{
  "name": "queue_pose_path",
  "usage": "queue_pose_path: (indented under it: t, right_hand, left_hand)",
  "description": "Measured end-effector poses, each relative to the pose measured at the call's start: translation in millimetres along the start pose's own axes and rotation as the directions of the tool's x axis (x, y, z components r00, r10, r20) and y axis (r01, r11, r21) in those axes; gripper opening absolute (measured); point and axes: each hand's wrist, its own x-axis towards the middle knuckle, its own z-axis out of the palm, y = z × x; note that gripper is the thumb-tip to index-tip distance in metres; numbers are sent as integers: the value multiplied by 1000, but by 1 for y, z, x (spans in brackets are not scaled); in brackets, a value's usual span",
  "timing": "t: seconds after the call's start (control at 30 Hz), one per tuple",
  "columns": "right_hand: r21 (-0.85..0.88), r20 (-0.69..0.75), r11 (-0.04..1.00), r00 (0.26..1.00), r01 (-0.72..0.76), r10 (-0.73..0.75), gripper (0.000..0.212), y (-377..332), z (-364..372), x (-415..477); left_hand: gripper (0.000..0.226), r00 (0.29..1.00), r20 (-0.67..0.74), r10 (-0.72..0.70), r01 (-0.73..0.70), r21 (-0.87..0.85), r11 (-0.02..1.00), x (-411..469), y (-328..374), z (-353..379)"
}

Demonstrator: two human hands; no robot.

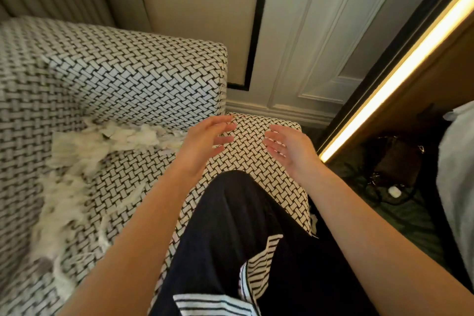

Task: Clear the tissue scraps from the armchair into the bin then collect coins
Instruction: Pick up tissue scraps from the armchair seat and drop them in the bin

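Observation:
The armchair (143, 79) is covered in a black-and-white woven pattern and fills the left of the view. White tissue scraps (84, 151) lie in a ragged pile along its seat, spreading from the back crease down toward the front left. My left hand (205, 141) hovers over the right armrest (256, 161), fingers spread and holding nothing, just right of the scraps. My right hand (287, 146) faces it across the armrest, also empty with fingers apart. No bin and no coins are visible.
My dark trouser leg (230, 226) rests against the armrest. A panelled white wall (320, 46) stands behind. To the right runs a lit strip (400, 69), below it a dark bag (397, 161) and cables on green carpet. A white cloth (459, 174) is at the right edge.

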Motion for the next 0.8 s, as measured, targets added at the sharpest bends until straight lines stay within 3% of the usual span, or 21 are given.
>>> queue_pose_path:
  t: [0.3,0.53,0.7,0.8]
  right_hand:
    - [-323,413,938,911,125,21,19,63,127,-41]
    - [-536,523,813,845,227,109,17,123,184,-54]
    - [-742,585,495,798,452,147,35,172,208,-47]
    - [-817,577,139,793,560,196,68,198,213,-33]
  left_hand:
    - [22,946,-322,-47,23,-79,997,-67,-48,-156]
    - [25,856,-502,-123,35,-181,983,-117,-87,-230]
    - [19,770,-607,-196,39,-262,964,-141,-112,-249]
    - [17,727,-643,-241,60,-290,955,-151,-129,-252]
